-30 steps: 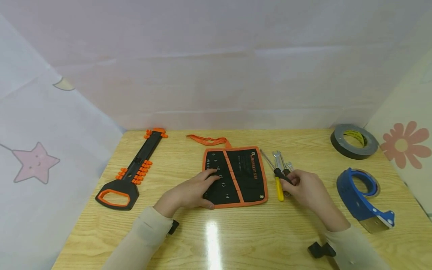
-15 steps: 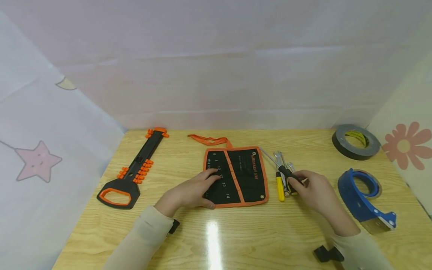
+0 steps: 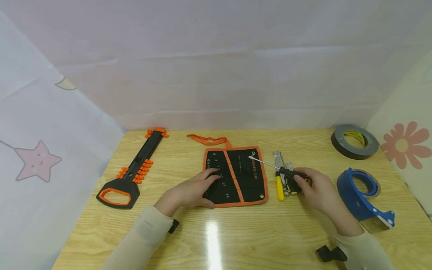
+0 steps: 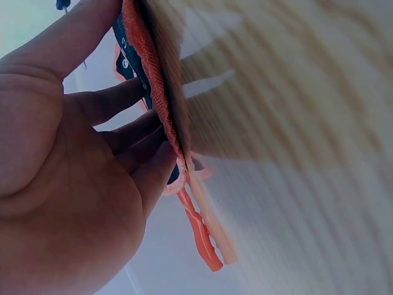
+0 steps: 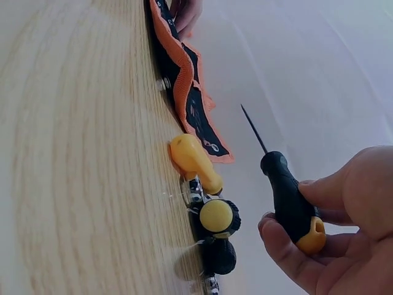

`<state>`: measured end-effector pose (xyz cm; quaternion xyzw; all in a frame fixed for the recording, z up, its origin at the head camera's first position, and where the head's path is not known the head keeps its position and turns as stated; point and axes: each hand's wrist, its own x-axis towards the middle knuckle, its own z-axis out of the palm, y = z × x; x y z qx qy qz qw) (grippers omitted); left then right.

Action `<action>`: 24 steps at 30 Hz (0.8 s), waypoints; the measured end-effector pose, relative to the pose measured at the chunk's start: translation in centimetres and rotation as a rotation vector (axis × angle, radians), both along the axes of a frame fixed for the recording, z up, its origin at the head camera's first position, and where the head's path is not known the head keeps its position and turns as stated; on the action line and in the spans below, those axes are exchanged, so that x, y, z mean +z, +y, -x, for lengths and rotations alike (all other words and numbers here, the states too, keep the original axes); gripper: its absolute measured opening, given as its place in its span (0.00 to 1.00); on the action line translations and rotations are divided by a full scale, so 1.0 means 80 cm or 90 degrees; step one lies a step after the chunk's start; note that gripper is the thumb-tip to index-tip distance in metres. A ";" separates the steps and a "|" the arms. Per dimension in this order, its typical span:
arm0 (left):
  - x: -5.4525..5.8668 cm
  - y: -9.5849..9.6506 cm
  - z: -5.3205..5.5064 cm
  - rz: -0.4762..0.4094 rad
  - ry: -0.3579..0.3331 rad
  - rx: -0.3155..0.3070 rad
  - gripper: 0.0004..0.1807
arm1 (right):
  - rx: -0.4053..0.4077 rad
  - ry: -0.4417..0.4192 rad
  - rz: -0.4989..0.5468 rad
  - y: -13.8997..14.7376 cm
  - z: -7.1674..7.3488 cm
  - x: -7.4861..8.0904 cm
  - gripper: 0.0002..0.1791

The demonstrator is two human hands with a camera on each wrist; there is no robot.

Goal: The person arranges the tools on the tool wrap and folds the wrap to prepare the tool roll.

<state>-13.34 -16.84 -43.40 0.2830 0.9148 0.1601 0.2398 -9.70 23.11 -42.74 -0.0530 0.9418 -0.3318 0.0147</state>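
My left hand (image 3: 192, 189) rests on the left part of a black tool pouch (image 3: 248, 176) with orange edging, its fingers spread over the printed sizes. The left wrist view shows the fingertips on the pouch and the thumb (image 4: 67, 43) along its near edge. Between thumb and fingers, my right hand (image 3: 318, 189) grips a screwdriver (image 5: 287, 200) by its black and yellow handle. The shaft points left over the pouch's right part. Below it lie a yellow-handled tool (image 3: 279, 187), several wrenches (image 3: 278, 159) and another dark-handled tool with a yellow end (image 5: 216, 216).
A black and orange rack (image 3: 126, 180) with orange clips lies on the left. The pouch's orange strap (image 3: 209, 141) trails behind it. At right are a grey tape roll (image 3: 354, 144) and a blue tape dispenser (image 3: 359, 198). A cloth wall (image 3: 216, 86) closes the back.
My right hand has lifted the screwdriver off the tool pile and moved slightly right. The shaft has swung left over the pouch. My left hand stays on the pouch.
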 end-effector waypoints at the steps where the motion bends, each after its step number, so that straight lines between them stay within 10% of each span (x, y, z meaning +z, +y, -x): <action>1: 0.000 0.000 0.000 -0.001 0.001 -0.001 0.51 | 0.003 0.003 0.001 0.001 0.000 -0.001 0.21; 24: 0.000 0.000 0.000 -0.003 -0.007 0.005 0.51 | 0.091 0.028 0.017 0.000 -0.003 0.000 0.17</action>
